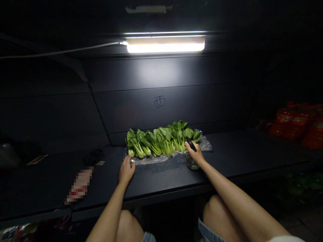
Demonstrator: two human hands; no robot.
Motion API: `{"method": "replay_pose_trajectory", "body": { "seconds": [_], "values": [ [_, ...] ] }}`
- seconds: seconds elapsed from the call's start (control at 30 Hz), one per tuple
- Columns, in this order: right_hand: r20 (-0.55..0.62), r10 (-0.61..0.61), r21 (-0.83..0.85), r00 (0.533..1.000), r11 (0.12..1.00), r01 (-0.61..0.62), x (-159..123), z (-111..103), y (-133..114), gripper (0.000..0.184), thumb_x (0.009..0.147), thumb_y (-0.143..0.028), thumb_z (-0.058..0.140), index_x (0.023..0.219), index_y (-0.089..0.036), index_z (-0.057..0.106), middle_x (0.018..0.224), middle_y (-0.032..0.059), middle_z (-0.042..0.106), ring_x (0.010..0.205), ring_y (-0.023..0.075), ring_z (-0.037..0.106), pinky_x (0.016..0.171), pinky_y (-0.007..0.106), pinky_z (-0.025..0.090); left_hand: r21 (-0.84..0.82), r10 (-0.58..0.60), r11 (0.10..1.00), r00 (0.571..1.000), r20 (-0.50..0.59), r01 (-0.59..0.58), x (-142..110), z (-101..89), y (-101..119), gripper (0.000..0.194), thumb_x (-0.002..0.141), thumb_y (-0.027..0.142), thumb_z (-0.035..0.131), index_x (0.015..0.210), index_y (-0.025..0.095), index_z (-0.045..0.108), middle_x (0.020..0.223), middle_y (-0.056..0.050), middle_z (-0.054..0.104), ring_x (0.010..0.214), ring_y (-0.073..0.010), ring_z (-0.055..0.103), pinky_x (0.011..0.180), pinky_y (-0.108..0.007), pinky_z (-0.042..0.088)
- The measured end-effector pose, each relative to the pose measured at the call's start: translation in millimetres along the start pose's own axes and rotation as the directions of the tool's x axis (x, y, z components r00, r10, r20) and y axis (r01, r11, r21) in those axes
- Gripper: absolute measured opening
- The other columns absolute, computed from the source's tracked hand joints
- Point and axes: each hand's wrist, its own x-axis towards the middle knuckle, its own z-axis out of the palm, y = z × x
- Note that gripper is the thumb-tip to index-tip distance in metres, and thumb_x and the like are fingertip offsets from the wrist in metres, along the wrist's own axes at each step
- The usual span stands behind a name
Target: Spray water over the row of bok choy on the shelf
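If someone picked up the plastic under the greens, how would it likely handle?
The plastic is probably floppy and very light: it looks thin, clear and crumpled at its edges. With the greens lying in a row on it, it would likely sag if lifted by one end, and some might slide off.

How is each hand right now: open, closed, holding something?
Left hand: open, at the edge of the plastic sheet.
Right hand: closed around a black-topped clear bottle.

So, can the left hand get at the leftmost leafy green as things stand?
Probably yes: the left hand is close to the base of the leftmost leafy green, with nothing visible blocking the way.
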Motion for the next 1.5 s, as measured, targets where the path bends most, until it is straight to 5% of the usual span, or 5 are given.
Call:
{"method": "replay_pose_trajectory", "body": {
  "seconds": [0.53, 1.07, 1.5],
  "values": [
    [0.152, -0.05, -0.008, 0.987, 0.999, 0.051, -5.2, -9.4, -9.3, 0.045, 0.085, -0.059, 0.05, 0.079, -0.019, 0.067, 0.068, 0.0039, 0.066, 0.062, 0.019, 0.06, 0.058, 0.028, 0.048, 0.017, 0.011, 1.0, 1.0, 0.01, -0.012, 1.0, 1.6, -2.4, 0.042, 0.087, 0.029, 0.045, 0.124, 0.013, 0.058, 0.139, -0.018, 0.055, 0.132, -0.0285, 0.05, 0.113, -0.044, 0.04],
    [-0.02, 0.027, -0.145, 0.999, 0.989, -0.03, -0.7, -58.2, 11.0, 0.04, 0.081, -0.055, 0.051, 0.07, -0.019, 0.065, 0.063, 0.0058, 0.066, 0.06, 0.021, 0.062, 0.055, 0.029, 0.047, 0.054, 0.031, 0.998, 0.999, 0.034, -0.033, 0.9, 0.4, -1.1, 0.044, 0.088, 0.03, 0.043, 0.125, 0.012, 0.057, 0.14, -0.018, 0.054, 0.133, -0.0297, 0.049, 0.114, -0.045, 0.039],
    [-0.033, 0.021, -0.149, 0.999, 0.989, -0.026, -3.4, -68.4, 15.6, 0.038, 0.081, -0.054, 0.054, 0.07, -0.02, 0.067, 0.062, 0.0055, 0.066, 0.062, 0.0223, 0.063, 0.056, 0.03, 0.049, 0.025, 0.036, 0.999, 0.999, 0.0, -0.036, -0.2, -1.4, 2.0, 0.041, 0.086, 0.028, 0.045, 0.123, 0.015, 0.058, 0.137, -0.016, 0.056, 0.131, -0.0285, 0.051, 0.113, -0.044, 0.04]
  ]
}}
